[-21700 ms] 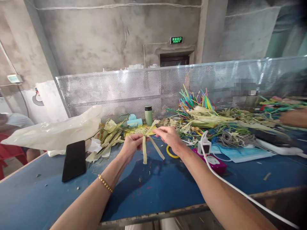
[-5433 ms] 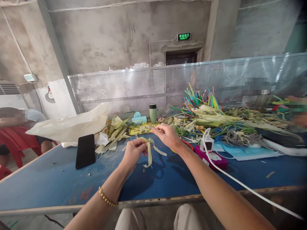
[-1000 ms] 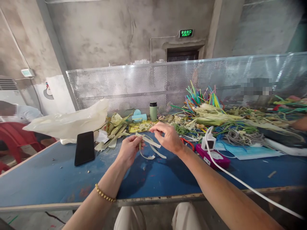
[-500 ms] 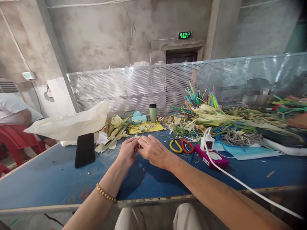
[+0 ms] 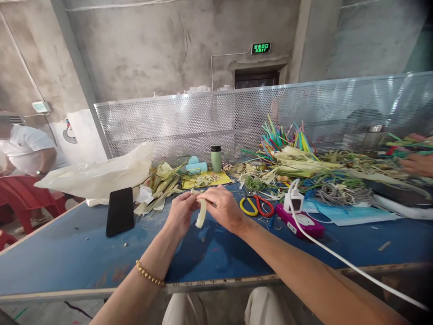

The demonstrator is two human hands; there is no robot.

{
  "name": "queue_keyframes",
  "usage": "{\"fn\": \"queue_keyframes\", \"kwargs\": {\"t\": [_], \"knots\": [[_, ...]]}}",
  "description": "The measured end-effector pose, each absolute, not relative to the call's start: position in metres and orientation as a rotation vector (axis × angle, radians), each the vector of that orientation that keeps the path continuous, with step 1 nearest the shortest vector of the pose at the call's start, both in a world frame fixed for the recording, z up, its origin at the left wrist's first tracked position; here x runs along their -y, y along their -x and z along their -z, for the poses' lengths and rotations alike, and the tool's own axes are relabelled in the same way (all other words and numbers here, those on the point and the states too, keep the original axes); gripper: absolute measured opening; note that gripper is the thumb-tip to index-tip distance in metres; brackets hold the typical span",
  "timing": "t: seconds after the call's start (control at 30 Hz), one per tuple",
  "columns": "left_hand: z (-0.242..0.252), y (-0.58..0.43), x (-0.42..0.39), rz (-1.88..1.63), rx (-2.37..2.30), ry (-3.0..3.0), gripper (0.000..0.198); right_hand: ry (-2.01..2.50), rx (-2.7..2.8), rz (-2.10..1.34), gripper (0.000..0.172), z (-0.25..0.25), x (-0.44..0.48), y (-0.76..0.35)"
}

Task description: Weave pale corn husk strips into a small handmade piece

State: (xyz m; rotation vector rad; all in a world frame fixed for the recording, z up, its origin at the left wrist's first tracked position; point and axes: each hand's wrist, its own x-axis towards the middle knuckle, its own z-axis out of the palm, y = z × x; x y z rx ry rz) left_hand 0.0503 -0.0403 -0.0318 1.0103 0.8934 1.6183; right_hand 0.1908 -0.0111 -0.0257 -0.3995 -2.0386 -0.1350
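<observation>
A pale strip of corn husk (image 5: 200,214) hangs down between my two hands, over the blue table (image 5: 149,257). My left hand (image 5: 181,208) is closed in a pinch on the husk's upper end. Close beside it, my right hand (image 5: 221,208) is curled with thumb and fingers pressed on the same strip. The fingertips partly hide the top of the husk. To the right of my right hand lie scissors (image 5: 259,206) with one yellow and one red handle loop.
A black phone (image 5: 120,212) lies at left, near a heap of husks (image 5: 165,180) and a plastic bag (image 5: 101,174). Behind stands a green bottle (image 5: 215,159). At right are a purple box (image 5: 301,223), a white cable (image 5: 338,259) and another person's hand (image 5: 419,164).
The husk strip now shows hanging below my fingers, where my right hand hid it before. My right hand has turned and curled more. The person at far left has leaned into view.
</observation>
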Motion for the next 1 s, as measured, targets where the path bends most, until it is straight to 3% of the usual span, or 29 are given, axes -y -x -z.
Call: {"fn": "queue_keyframes", "kwargs": {"t": [0.17, 0.27, 0.67, 1.0], "knots": [[0.031, -0.051, 0.042, -1.604, -0.843, -1.076, 0.019, 0.675, 1.783, -0.564, 0.017, 0.026, 0.005, -0.191], [0.029, -0.052, 0.044, -1.589, -0.840, -1.079, 0.020, 0.754, 1.720, -0.677, 0.021, 0.022, 0.006, -0.192], [0.026, -0.055, 0.047, -1.588, -0.799, -1.082, 0.025, 0.889, 1.736, -0.386, 0.031, 0.024, -0.006, -0.194], [0.031, -0.053, 0.044, -1.540, -0.864, -1.170, 0.028, 0.998, 1.822, -0.087, 0.021, 0.030, -0.001, -0.192]]}}
